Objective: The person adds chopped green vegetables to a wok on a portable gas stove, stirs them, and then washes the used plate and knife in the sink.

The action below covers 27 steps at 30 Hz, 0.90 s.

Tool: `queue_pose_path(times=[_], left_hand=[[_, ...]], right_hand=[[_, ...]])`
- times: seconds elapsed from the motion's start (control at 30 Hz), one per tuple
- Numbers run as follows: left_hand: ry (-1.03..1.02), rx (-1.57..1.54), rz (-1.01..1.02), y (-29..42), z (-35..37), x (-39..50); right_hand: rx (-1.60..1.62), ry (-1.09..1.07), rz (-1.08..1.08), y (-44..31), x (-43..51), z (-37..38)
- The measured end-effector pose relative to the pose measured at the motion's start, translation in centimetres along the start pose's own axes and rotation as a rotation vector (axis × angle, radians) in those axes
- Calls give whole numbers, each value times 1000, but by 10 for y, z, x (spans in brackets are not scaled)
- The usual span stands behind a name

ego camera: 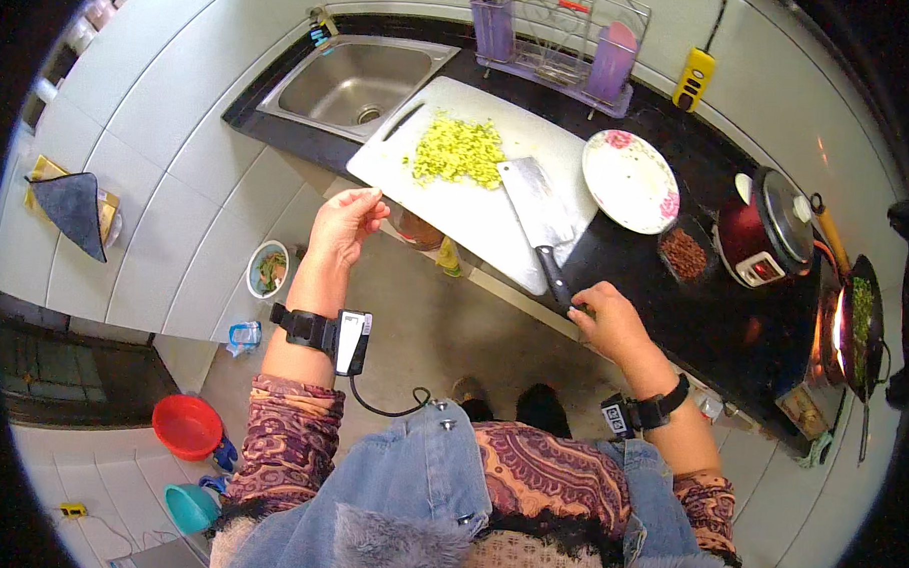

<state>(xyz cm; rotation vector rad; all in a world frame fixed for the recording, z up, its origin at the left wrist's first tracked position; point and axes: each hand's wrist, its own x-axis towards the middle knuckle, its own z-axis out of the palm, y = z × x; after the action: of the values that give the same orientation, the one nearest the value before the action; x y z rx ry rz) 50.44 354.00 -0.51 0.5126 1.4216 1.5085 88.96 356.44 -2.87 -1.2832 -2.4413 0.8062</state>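
Note:
A white cutting board (457,216) lies on the dark countertop, with a heap of finely chopped yellow-green vegetable (459,150) on it. Beside the heap rests a cleaver (534,200), blade flat on the board, its black handle pointing towards me. My right hand (611,319) is at the end of that handle, fingers bent; whether it grips the handle cannot be told. My left hand (350,219) hovers by the board's near left edge, fingers curled together, and I see nothing certain in it. A floral-rimmed white plate (629,181) sits against the board's right side.
A steel sink (356,81) is at the back left. Behind the board stands a wire rack (552,73) with purple holders. Rightward are a dish of reddish-brown bits (683,254), a rice cooker (764,227) and a wok (862,328) with chopped greens over a flame. Bowls stand on the floor.

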Motion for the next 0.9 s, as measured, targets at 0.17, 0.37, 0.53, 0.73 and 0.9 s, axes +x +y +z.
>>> queue_pose_path(times=[0.17, 0.37, 0.53, 0.73, 0.9], left_hand=[[-40, -314, -197, 3, -31, 38], [15, -98, -74, 29, -41, 96], [107, 117, 40, 46, -41, 167], [-285, 808, 437, 9, -22, 223], [-842, 1446, 685, -20, -24, 219]], right_hand=[[-46, 34, 0, -9, 40, 23], [105, -100, 284, 6, 83, 28], [96, -123, 329, 2, 100, 37], [-196, 89, 419, -39, 108, 29], [-230, 368, 477, -89, 102, 36]])
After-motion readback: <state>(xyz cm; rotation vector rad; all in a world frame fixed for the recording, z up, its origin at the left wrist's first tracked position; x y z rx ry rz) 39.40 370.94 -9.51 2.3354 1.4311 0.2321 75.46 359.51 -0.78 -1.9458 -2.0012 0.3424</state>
